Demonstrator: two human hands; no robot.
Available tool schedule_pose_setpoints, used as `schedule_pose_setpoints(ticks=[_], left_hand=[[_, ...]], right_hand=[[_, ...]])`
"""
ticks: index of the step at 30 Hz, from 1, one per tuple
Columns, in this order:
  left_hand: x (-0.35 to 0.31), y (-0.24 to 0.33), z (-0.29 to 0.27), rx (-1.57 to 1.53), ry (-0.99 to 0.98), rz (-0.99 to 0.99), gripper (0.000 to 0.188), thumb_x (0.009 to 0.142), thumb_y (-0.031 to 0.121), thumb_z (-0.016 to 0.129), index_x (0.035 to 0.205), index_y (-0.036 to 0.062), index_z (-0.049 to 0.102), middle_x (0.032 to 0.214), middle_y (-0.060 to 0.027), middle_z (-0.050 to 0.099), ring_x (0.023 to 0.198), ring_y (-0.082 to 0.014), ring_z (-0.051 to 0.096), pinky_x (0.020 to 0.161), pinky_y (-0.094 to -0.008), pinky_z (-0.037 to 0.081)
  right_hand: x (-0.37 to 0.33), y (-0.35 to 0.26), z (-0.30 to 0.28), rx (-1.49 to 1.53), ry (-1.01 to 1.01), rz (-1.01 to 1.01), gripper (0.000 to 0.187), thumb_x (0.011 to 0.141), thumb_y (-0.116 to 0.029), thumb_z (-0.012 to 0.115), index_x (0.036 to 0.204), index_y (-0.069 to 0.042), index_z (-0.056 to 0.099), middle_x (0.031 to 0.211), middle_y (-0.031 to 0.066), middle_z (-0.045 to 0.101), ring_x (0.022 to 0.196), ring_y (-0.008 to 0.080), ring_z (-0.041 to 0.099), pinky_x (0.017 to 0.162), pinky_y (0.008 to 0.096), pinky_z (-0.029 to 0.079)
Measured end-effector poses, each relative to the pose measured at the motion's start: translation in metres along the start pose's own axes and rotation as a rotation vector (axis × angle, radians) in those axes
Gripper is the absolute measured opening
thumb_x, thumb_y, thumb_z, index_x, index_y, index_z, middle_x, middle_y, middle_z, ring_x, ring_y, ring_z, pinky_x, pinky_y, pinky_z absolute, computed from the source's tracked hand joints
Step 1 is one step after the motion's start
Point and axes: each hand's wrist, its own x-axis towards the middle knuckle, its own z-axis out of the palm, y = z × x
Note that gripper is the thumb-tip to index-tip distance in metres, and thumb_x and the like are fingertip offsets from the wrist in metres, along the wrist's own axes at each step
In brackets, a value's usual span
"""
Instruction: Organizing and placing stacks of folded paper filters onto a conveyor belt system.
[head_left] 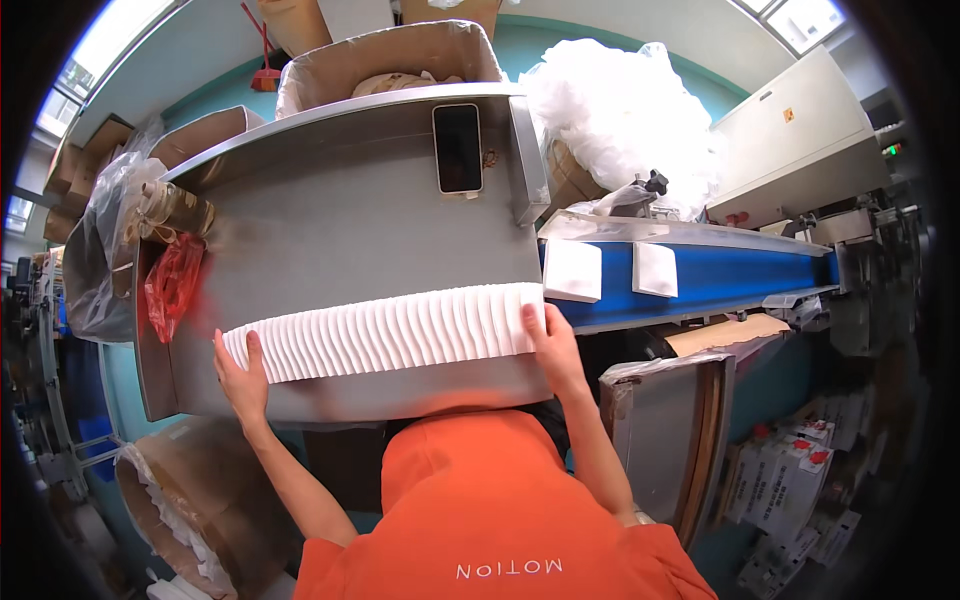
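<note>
A long row of folded white paper napkins (390, 333) stands on edge, packed face to face, near the front of the grey metal table (330, 220). My left hand (242, 378) presses against its left end, thumb on the near side and fingers round the end. At the opposite end, my right hand (553, 345) grips the last napkins, its thumb lying on their face. Between them the row is squeezed, bowing slightly. Two white napkin stacks, a nearer one (572, 271) and a farther one (655, 270), lie on the blue conveyor belt (720, 273) right of the table.
A phone (458, 148) lies at the table's back, by its raised metal rim. Red plastic bag (174, 285) and a tied brown bundle (172, 208) sit at the left edge. Beyond are a large carton (390, 55) and a heap of white plastic (620, 115). Another carton (200, 500) stands lower left.
</note>
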Motion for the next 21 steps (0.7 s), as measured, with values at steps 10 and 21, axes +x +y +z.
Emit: schedule_pose_setpoints(ticks=[10,21], left_hand=[[-0.005,0.004,0.003,0.021,0.029,-0.061,0.077,0.092,0.058,0.051,0.145,0.0047,0.033,0.142,-0.0259,0.040,0.131,-0.0427,0.040,0.107,-0.0479,0.035],[0.005,0.024,0.019,0.002,-0.016,0.078,0.074,0.093,0.052,0.056,0.144,0.0022,0.036,0.141,-0.0272,0.042,0.132,-0.0415,0.039,0.109,-0.0451,0.032]], right_hand=[[-0.006,0.004,-0.031,0.536,-0.260,0.507,0.039,0.097,-0.020,0.056,0.131,-0.003,0.050,0.115,0.0068,0.062,0.100,0.0155,0.062,0.083,0.0306,0.051],[-0.014,-0.024,0.005,0.015,0.001,0.015,0.039,0.094,-0.033,0.061,0.113,0.001,0.060,0.096,0.0080,0.067,0.088,0.0138,0.061,0.079,0.0269,0.048]])
